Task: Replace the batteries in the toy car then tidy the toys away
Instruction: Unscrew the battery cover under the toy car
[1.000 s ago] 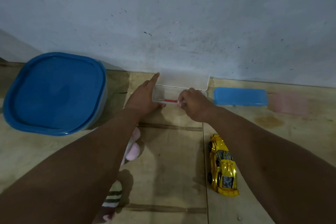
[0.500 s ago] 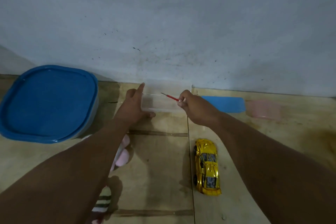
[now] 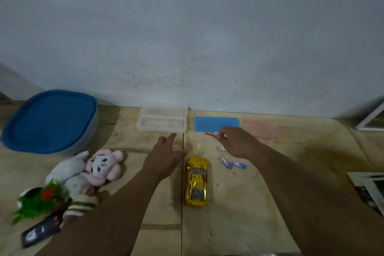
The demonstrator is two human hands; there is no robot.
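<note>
A: We start with the biggest thing, the blue-lidded tub (image 3: 49, 120) at the far left against the wall. We take it for the toy bin, shut for now.

B: Next the plush toys (image 3: 87, 170), heaped just in front of it, handy for tidying later. Then the clear case (image 3: 162, 123) by the wall, lid back, with nothing showing inside.

A: Our yellow toy car (image 3: 196, 182) sits wheels-down on the wooden floor, between our two arms, nose toward the wall.

B: Our left hand (image 3: 164, 157) hovers just beside it, fingers spread and holding nothing, likely ready to turn it over.

A: Our right hand (image 3: 236, 141) pinches the red screwdriver (image 3: 208, 134) at its handle end, tip pointing left; we judge it's for the battery cover.

B: Smallest, three batteries (image 3: 230, 162) lie loose right of the car, under that hand, within easy reach.
</note>
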